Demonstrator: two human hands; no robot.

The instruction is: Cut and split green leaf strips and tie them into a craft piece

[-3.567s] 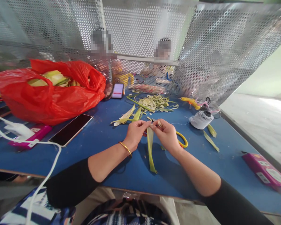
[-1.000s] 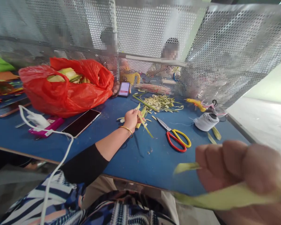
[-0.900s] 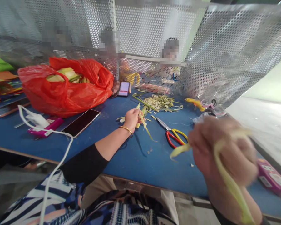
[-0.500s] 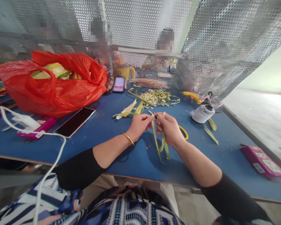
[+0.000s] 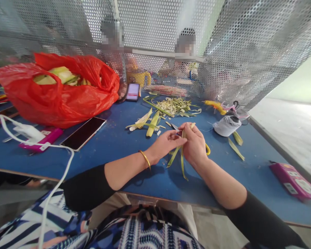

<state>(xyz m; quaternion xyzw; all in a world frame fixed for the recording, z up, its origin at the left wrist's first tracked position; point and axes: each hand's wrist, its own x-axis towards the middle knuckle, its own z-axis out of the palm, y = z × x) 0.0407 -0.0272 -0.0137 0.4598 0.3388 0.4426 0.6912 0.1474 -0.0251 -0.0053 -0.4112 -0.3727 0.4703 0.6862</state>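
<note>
Green-yellow husk strips [image 5: 182, 162] hang down from between my hands over the blue table. My right hand [image 5: 194, 143] is closed around their upper part, with a pale end showing above the fingers. My left hand [image 5: 168, 143] reaches in from the left, its fingertips pressed together against the strips by my right palm. Scissors lie partly under my right hand, their blades [image 5: 175, 127] behind the fingers and a yellow handle [image 5: 208, 149] to its right. Larger husk pieces [image 5: 152, 124] and a heap of scraps [image 5: 175, 105] are beyond my hands.
A red plastic bag [image 5: 75, 100] of husks stands at the left, near a dark phone [image 5: 84, 133] and a white cable [image 5: 69, 166]. At the right are a white thread cone [image 5: 226, 125] and a magenta box [image 5: 295, 180]. A perforated screen [image 5: 155, 27] borders the back; people sit beyond.
Both hands have shifted right with the strips. My left hand has moved across to my right palm, and the strips hang differently. More of the scissor blades and a husk piece now shows.
</note>
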